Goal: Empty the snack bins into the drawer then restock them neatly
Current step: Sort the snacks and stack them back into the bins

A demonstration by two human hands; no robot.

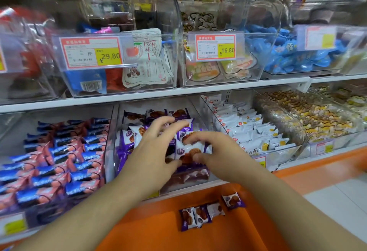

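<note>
Purple-and-white waffle packs (156,129) fill the middle bin (114,143) on the lower shelf, centre of the frame, and both hands are in there. The right hand (216,155) has thumb and fingers curled round one pack (190,151) at the top of the pile. The left hand (153,149) is spread, fingers fairly straight, resting over the packs beside it, not really holding anything as far as I can see.

Progress-wise, I'd guess this is the restocking half: the bin looks well filled, and only four loose packs (210,210) sit on the orange drawer (228,234) at bottom centre. Those still need to go back in, and the pile under the hands looks a bit jumbled, so some tidying is left too.

Moving outward: the blue-and-pink packs (59,161) in the lower-left bin are in neat rows, and the white packs (248,129) to the right are lined up as well, so those look done. The upper shelf has clear bins with price tags (91,53), but it's blurry up there.
</note>
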